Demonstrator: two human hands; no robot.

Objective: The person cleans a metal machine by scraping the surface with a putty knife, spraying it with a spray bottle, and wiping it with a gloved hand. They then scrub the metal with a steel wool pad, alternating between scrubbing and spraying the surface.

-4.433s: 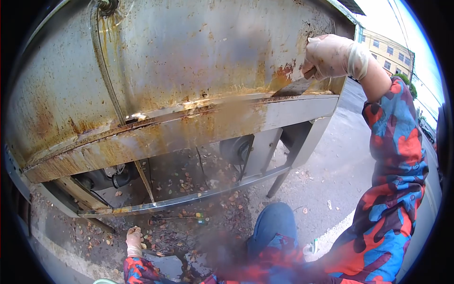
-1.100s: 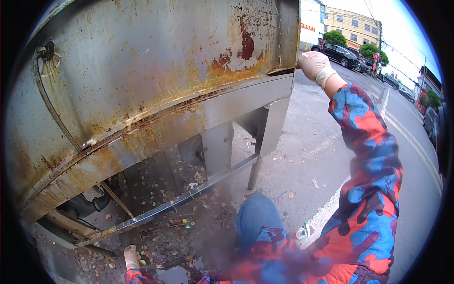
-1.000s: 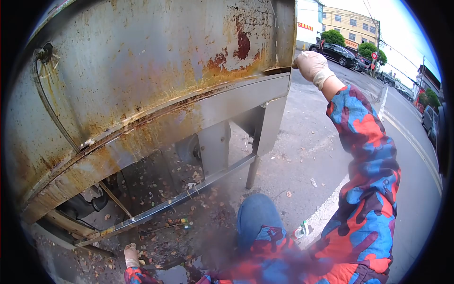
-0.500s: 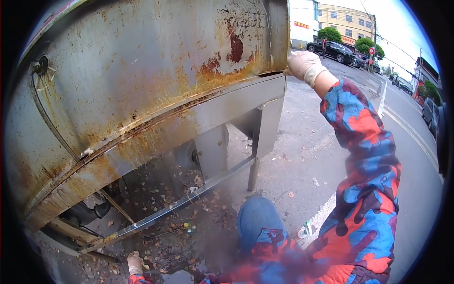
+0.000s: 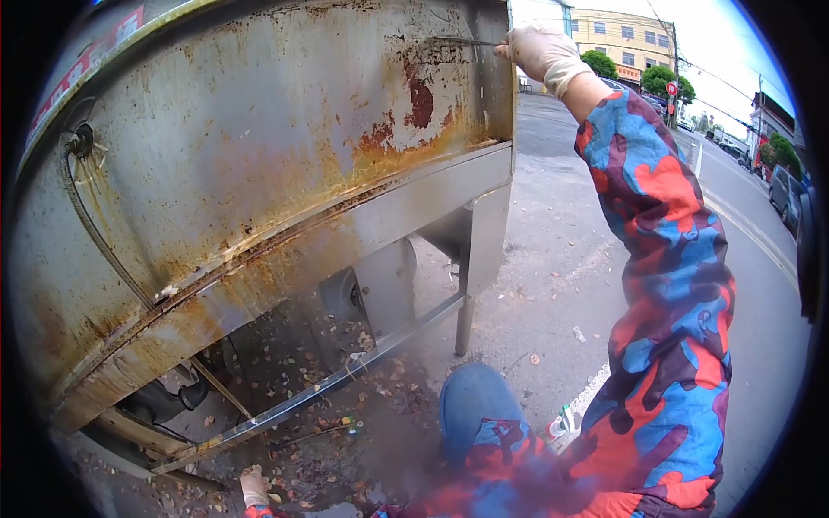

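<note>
At the upper right edge of a rusty metal cabinet [image 5: 285, 129], my gloved right hand [image 5: 542, 55] is closed around a thin metal rod [image 5: 466, 41]. The rod points left across the panel, its tip near dark, flaking marks above a red-brown rust patch [image 5: 420, 102]. Its grip end is hidden in my fist. Low at the bottom left, my gloved left hand [image 5: 255, 485] is beside the leaf-strewn ground, fingers curled together. Whether anything is inside those fingers is hidden.
A braided hose [image 5: 104, 237] runs down the cabinet's left side. Below are a metal frame rail [image 5: 345, 371], a leg [image 5: 464, 326] and fallen leaves. My knee [image 5: 479, 401] is near the rail; a bottle [image 5: 560, 423] lies to its right. A road with parked vehicles stretches away right.
My right hand has risen from the cabinet's lower corner to higher on its edge, and the rod now shows against the panel. The view has shifted slightly; my left hand stays low.
</note>
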